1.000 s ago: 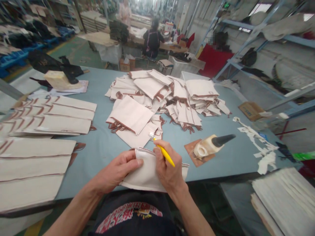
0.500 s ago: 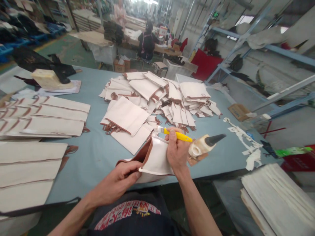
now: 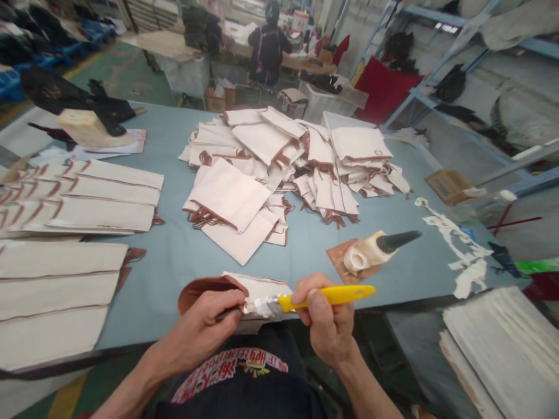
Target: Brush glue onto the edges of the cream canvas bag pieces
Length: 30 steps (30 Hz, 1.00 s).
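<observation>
Bag [image 3: 262,283] pinched in left fingers [image 3: 227,298], brush [image 3: 288,302] gripped in right fingers [image 3: 322,305]; gunky bristles [image 3: 262,306] that close could smear skin.

Grey-blue table [image 3: 305,247], heaped cream pouches [image 3: 259,142], brown square [image 3: 337,254], white scraps [image 3: 470,278]

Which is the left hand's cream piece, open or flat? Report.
Open: the cream piece bows out beside the left hand, showing its brown inside.

a dark garment [image 3: 253,398] bears curved red-and-white lettering [image 3: 218,375] and a small yellow mark [image 3: 255,372], the forearms [image 3: 146,372] bare.
</observation>
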Each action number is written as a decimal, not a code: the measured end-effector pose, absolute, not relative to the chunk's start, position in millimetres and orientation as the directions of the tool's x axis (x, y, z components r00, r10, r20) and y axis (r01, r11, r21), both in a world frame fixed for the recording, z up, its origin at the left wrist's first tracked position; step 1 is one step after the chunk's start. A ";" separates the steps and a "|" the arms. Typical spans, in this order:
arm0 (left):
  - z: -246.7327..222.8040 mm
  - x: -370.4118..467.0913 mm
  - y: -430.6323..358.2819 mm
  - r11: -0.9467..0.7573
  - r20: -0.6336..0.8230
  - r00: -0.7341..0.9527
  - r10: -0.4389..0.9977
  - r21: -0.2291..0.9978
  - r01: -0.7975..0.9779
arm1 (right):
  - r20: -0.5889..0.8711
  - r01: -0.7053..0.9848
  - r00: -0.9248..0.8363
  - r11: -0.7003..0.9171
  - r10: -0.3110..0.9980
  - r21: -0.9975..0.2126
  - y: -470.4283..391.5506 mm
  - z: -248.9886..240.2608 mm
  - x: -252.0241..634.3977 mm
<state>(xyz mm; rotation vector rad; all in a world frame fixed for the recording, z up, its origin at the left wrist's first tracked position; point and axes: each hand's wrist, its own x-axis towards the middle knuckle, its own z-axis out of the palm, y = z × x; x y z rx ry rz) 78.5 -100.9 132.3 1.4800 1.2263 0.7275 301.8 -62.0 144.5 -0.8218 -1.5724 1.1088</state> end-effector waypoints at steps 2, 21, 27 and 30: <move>132.0 78.2 -99.9 0.065 -0.161 0.292 0.943 0.947 0.314 | 0.342 -0.025 -0.286 0.350 0.895 -0.936 -63.0 141.8 299.0; 130.6 74.8 -77.5 0.284 -0.268 0.256 0.929 0.959 -0.025 | 0.238 -0.114 0.215 0.266 0.947 -0.957 -43.8 151.3 298.2; 137.9 76.8 -73.2 0.419 -0.340 0.361 0.868 0.893 -0.166 | 0.484 0.091 -0.097 0.492 0.870 -0.866 -49.9 140.2 292.3; 140.8 78.9 -74.8 0.458 -0.347 0.423 0.837 0.867 -0.196 | 0.572 0.204 -0.204 0.606 0.795 -0.769 -43.7 136.9 286.6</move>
